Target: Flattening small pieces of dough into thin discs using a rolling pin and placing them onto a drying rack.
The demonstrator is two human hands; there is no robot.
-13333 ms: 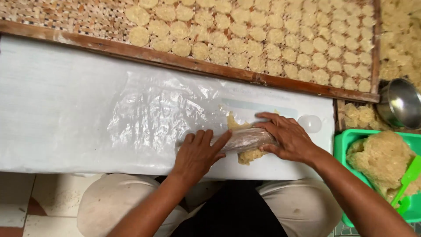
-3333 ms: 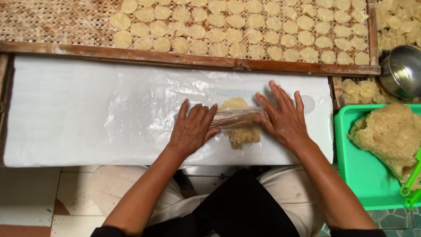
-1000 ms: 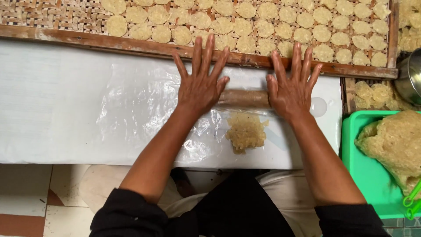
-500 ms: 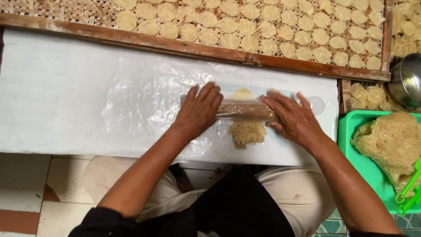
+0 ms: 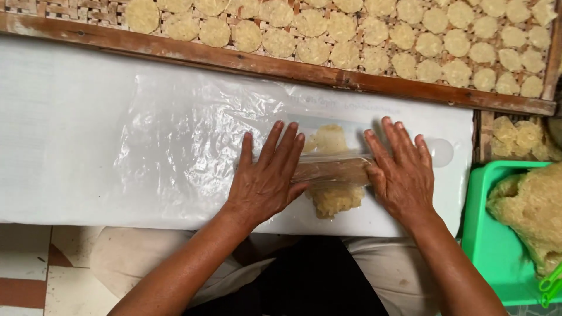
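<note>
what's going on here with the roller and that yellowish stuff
A person presses both palms on a wooden rolling pin, left hand and right hand at either end, rolling it across a pale yellow lump of dough under clear plastic film on a white board. Beyond it, a wooden-framed tray holds rows of flattened rounds. At right, a green tub holds more dough mass.

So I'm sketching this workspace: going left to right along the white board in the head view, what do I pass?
Crinkled clear plastic sheet → left hand → rolling pin over the flattened dough → right hand → green tub of dough.
</note>
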